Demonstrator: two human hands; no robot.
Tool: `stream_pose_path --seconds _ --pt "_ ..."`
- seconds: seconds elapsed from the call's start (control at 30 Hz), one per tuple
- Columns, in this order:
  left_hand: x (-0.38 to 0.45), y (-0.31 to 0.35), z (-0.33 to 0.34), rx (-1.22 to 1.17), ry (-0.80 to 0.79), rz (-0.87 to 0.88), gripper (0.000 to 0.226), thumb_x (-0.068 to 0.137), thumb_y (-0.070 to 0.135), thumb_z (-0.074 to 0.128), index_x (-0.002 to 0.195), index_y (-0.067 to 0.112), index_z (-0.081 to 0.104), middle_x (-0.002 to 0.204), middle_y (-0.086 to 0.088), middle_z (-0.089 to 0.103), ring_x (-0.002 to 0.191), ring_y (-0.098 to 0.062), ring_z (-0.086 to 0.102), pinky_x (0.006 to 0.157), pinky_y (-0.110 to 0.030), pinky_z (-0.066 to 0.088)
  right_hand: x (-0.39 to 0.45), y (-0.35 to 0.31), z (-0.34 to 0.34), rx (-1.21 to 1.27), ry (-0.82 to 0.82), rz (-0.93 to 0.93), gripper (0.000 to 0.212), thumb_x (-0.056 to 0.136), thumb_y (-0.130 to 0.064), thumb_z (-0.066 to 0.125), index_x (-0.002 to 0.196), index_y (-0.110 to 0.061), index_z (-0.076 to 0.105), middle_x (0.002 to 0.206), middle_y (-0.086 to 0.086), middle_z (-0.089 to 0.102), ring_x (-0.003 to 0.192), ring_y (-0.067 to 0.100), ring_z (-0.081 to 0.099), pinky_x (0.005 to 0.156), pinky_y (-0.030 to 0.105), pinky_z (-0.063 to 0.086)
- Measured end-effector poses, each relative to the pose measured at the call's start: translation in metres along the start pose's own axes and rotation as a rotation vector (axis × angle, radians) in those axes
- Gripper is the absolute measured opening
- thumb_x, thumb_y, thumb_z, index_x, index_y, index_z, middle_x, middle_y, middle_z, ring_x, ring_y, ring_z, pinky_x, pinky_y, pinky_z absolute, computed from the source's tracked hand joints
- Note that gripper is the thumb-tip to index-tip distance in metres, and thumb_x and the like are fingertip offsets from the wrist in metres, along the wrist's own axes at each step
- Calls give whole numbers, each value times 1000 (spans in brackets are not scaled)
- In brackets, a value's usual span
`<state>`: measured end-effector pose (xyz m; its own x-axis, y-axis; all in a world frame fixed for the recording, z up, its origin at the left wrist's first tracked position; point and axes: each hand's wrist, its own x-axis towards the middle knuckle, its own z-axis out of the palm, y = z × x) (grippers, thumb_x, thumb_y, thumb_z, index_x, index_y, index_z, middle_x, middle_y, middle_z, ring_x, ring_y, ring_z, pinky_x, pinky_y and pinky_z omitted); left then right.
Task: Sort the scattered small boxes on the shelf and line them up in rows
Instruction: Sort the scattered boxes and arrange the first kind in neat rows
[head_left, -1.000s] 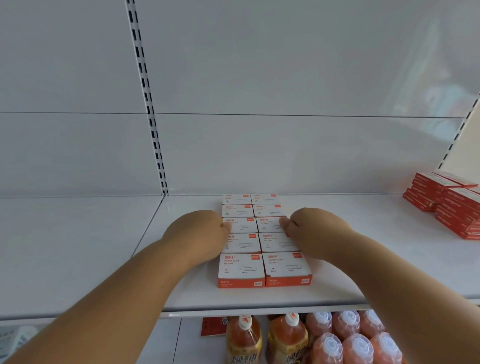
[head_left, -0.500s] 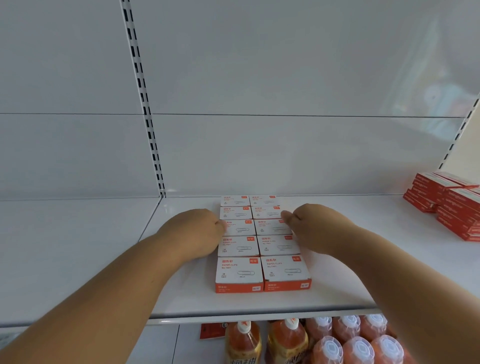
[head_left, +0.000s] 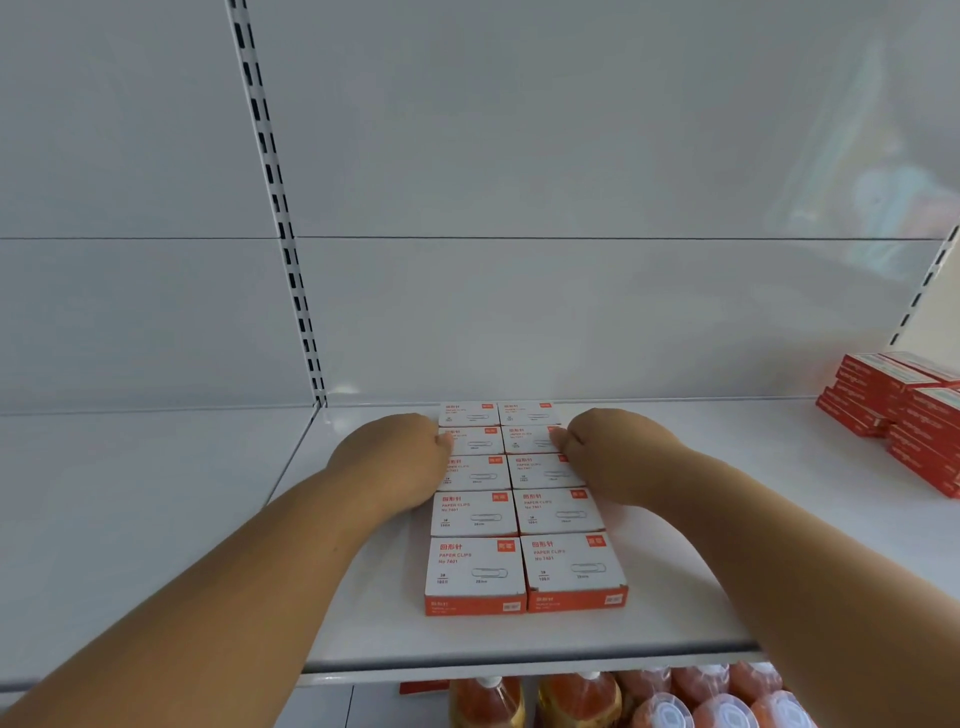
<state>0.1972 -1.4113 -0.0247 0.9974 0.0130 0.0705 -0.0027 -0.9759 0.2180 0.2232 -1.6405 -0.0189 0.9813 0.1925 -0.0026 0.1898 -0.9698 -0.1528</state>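
Several small white-and-orange paper-clip boxes (head_left: 475, 571) lie on the white shelf (head_left: 727, 582) in two straight columns running from the front edge to the back panel. My left hand (head_left: 395, 462) presses against the left side of the block at the second and third boxes from the back. My right hand (head_left: 618, 457) presses the right side at the same depth. Fingertips of both hands touch the box edges; the rest of the fingers is hidden behind the backs of the hands. Neither hand lifts a box.
Stacked red boxes (head_left: 904, 415) sit at the shelf's far right. Orange drink bottles (head_left: 571, 701) stand on the shelf below. A slotted upright rail (head_left: 280, 223) runs down the back panel at the left.
Both hands have slid along the sides of the box block toward the back of the shelf, from the third row to about the second. The boxes stay in their two columns.
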Motion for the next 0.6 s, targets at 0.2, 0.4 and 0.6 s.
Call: stream_pose_path --seconds 0.2,0.4,0.6 --pt "4 1 -2 -3 -61 10 36 103 41 34 73 26 50 77 8 58 69 -9 54 54 -27 35 2 1 -2 9 -42 14 47 102 -49 28 77 -18 54 80 -2 60 77 17 58 71 35 47" --pt "23 1 -19 48 -61 -38 40 104 39 31 94 15 61 88 -2 63 81 -18 59 67 -29 43 25 2 -14 29 11 70 51 100 -53 26 85 -15 57 79 -1 59 71 14 54 63 32 42" --pt "40 5 -5 68 -70 -43 42 103 41 32 87 15 61 84 -1 62 84 -20 61 71 -31 45 36 -5 -7 -23 -53 31 46 102 -47 27 83 -15 54 85 1 61 77 17 58 64 33 44"
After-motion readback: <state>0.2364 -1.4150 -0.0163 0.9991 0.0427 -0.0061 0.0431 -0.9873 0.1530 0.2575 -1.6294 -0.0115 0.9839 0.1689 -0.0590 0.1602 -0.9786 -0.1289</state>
